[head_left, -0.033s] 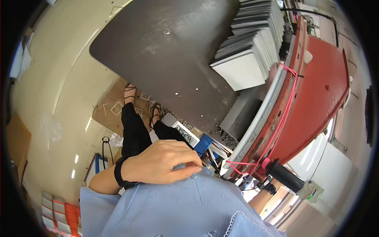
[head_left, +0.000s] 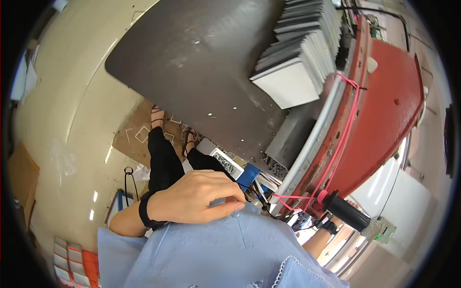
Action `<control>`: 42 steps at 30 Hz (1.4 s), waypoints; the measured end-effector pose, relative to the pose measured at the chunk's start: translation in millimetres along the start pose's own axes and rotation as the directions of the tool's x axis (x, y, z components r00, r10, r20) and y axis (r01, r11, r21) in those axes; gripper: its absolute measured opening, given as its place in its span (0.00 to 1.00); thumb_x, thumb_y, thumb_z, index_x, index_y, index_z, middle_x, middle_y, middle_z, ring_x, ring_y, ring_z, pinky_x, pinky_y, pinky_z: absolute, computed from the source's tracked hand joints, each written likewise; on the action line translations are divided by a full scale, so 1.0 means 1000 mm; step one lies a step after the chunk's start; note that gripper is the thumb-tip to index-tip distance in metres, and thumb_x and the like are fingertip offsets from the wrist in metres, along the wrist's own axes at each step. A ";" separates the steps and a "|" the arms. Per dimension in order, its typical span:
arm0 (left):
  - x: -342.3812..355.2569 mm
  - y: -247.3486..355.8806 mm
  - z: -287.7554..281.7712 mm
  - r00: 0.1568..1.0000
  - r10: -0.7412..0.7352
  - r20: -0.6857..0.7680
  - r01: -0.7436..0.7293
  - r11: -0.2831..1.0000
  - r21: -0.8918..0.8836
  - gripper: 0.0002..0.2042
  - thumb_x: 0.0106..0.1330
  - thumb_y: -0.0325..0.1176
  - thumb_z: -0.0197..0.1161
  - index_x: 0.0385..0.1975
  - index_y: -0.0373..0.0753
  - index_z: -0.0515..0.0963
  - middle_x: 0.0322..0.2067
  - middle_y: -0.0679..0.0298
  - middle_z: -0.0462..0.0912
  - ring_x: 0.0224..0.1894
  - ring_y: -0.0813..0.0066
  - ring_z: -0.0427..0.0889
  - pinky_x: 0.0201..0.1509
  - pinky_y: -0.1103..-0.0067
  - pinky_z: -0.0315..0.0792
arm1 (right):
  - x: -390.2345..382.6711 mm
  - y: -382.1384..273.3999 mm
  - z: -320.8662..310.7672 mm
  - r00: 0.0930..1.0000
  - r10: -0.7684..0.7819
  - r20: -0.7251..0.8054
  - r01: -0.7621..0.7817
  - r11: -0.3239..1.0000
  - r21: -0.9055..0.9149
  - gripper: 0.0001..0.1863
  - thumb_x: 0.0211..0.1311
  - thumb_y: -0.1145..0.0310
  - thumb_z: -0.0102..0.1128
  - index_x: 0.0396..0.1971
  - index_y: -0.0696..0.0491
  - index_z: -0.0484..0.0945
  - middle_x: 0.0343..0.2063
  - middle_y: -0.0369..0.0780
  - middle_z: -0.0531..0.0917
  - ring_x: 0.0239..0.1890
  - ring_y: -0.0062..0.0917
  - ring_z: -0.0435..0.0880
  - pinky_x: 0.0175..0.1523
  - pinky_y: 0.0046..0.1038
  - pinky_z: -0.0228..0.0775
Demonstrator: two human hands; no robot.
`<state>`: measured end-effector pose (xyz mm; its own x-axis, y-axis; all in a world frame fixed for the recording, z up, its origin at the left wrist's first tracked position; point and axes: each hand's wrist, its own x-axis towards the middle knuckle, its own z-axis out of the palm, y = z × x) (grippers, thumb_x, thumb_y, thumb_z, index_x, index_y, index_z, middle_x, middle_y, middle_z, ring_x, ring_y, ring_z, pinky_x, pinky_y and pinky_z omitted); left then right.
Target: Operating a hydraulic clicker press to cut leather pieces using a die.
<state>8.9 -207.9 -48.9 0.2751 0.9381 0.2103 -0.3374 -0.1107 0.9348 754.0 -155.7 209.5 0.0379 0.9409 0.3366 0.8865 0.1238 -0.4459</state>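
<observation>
My left hand [head_left: 199, 197] is in front of the light blue shirt [head_left: 206, 245], a black band at its wrist. Its fingers are curled and the thumb tip meets the fingertips near the shirt front; whether anything is pinched there I cannot make out. At the lower right, my right hand [head_left: 338, 222] shows only in part, past a black wristband. A black cylindrical handle [head_left: 349, 215] on the red machine [head_left: 379, 110] is next to it and hides its fingers. Whether the hand grips the handle does not show.
A dark worktable [head_left: 192, 62] carries a stack of white and dark boards [head_left: 290, 81]. Along the machine's edge run a grey metal tube [head_left: 309, 139] and pink cord [head_left: 346, 125]. A white tray [head_left: 228, 161] of small metal parts lies below. Orange-and-grey bundles [head_left: 77, 264] are at lower left.
The table, the board stack and the machine appear shifted slightly left and upward in the picture. Both hands keep nearly the same place and pose.
</observation>
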 end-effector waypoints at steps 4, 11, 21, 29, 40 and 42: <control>0.014 0.016 0.009 0.999 -0.004 0.038 0.005 1.000 -0.019 0.07 0.54 0.25 0.70 0.32 0.35 0.81 0.27 0.62 0.84 0.30 0.69 0.83 0.33 0.78 0.74 | -0.021 -0.026 0.054 0.934 0.300 -0.193 -0.051 0.647 0.761 0.38 0.66 0.31 0.33 0.26 0.57 0.68 0.19 0.37 0.65 0.24 0.26 0.63 0.35 0.29 0.58; 0.059 0.077 0.036 0.995 -0.019 0.102 0.026 0.997 -0.068 0.12 0.55 0.25 0.70 0.38 0.30 0.79 0.32 0.56 0.84 0.35 0.70 0.83 0.41 0.76 0.75 | -0.029 -0.156 0.121 0.876 0.448 -0.179 -0.056 0.462 0.885 0.36 0.68 0.36 0.39 0.40 0.60 0.73 0.30 0.40 0.71 0.35 0.28 0.68 0.47 0.30 0.62; 0.133 0.134 0.155 0.969 0.233 -0.086 -0.213 0.957 0.198 0.53 0.57 0.77 0.43 0.63 0.25 0.59 0.57 0.49 0.71 0.62 0.61 0.70 0.68 0.69 0.57 | -0.033 -0.143 0.125 0.980 0.181 -0.082 0.045 0.202 0.978 0.39 0.70 0.36 0.35 0.45 0.64 0.74 0.30 0.42 0.77 0.37 0.31 0.74 0.49 0.33 0.65; 0.157 0.125 0.185 0.984 0.170 -0.048 -0.166 0.983 0.076 0.40 0.68 0.69 0.34 0.42 0.30 0.73 0.22 0.60 0.72 0.26 0.70 0.70 0.33 0.76 0.64 | -0.031 -0.132 0.122 0.997 0.025 -0.068 0.063 0.172 0.983 0.31 0.72 0.42 0.40 0.42 0.59 0.74 0.31 0.39 0.78 0.36 0.26 0.78 0.47 0.29 0.69; 0.156 0.117 0.231 0.952 0.204 -0.227 -0.189 0.978 0.084 0.36 0.65 0.72 0.37 0.28 0.36 0.67 0.18 0.65 0.66 0.21 0.74 0.63 0.29 0.77 0.59 | -0.018 -0.102 0.117 0.990 -0.081 -0.114 0.139 0.523 0.841 0.30 0.51 0.82 0.67 0.56 0.55 0.67 0.32 0.32 0.77 0.35 0.13 0.75 0.40 0.16 0.68; 0.159 0.107 0.250 0.952 0.201 -0.231 -0.184 0.979 0.089 0.37 0.65 0.72 0.36 0.29 0.36 0.68 0.18 0.64 0.67 0.22 0.74 0.65 0.30 0.77 0.61 | -0.012 -0.083 0.112 0.991 -0.059 -0.124 0.136 0.544 0.828 0.30 0.52 0.81 0.66 0.57 0.55 0.67 0.32 0.32 0.77 0.35 0.14 0.76 0.42 0.17 0.69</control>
<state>241.9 -152.7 156.0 -0.0141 0.9468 0.3215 -0.3005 -0.3107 0.9018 628.2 -142.2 149.0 0.0428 0.8856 0.4624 0.1060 0.4562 -0.8835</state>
